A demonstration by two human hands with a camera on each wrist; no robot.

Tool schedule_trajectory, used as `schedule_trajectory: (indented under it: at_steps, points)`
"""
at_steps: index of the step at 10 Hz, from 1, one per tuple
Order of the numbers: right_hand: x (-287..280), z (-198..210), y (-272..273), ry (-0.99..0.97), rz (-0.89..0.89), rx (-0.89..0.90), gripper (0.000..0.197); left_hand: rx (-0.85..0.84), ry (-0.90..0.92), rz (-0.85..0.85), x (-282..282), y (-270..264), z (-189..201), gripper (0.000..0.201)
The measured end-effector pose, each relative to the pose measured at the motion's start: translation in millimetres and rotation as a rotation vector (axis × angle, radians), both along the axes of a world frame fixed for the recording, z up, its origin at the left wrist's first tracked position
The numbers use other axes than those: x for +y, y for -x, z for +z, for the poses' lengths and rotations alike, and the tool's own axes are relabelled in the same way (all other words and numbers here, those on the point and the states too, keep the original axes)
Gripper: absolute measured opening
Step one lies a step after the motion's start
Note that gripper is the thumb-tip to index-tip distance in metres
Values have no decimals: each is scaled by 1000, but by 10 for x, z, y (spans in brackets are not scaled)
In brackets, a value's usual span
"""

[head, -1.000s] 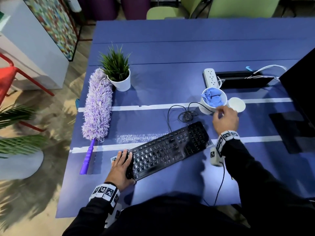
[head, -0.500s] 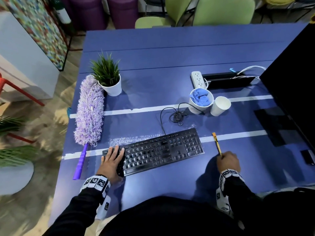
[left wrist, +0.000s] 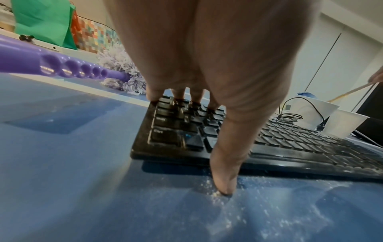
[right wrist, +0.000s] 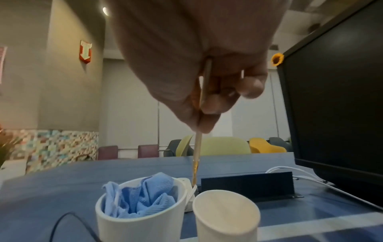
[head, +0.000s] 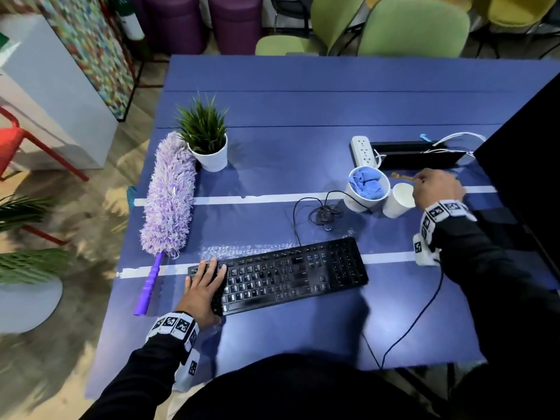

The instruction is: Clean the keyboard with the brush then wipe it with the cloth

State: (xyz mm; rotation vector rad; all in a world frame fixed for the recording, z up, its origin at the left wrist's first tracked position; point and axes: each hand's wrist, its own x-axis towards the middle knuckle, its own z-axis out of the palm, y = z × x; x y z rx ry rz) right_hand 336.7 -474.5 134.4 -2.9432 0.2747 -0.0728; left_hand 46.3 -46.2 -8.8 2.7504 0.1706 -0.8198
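My right hand (head: 436,189) pinches the brush (right wrist: 196,157) above the empty cup (right wrist: 225,214), apparently dropping it off; next comes the cloth (head: 368,181). Left fingers (head: 212,268) lie spread on the keyboard (head: 291,274).

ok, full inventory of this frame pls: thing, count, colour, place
keyboard: 1, black, near table centre
brush: 1, wooden, held over the cups
cloth: 1, blue, in left cup
cups: 2, white, behind keyboard
duster: 1, purple, table's left
potted plant: 1, green, white pot, beside duster
power strip: 1, white, behind cups
monitor: 1, black, right
chairs: several, green, far side
left hand: flat on keyboard's left end
right hand: pinches brush
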Motion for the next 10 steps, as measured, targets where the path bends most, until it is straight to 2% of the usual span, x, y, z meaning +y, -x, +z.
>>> schedule_trajectory:
  at_steps: [1,3,5,8,9,10]
  points:
    - [134,7,-182,35,31,89,23,6,8,-2,15,2,-23,133]
    - [254,43,-202,-39,-57,34,21,-11,22,4,19,8,-24,131]
    - [307,-130,-81,-2,-12,124,18,0,10,-8,11,1,13,130]
    - [452,-492,-184,56,81,241,27,-1,9,-14,24,11,-1,133]
    - [492,-432,-173,43,56,293,33,-36,48,7,43,0,60,132]
    - [534,-374,-107,57,12,168,45,-178,132,90,52,210,20,118]
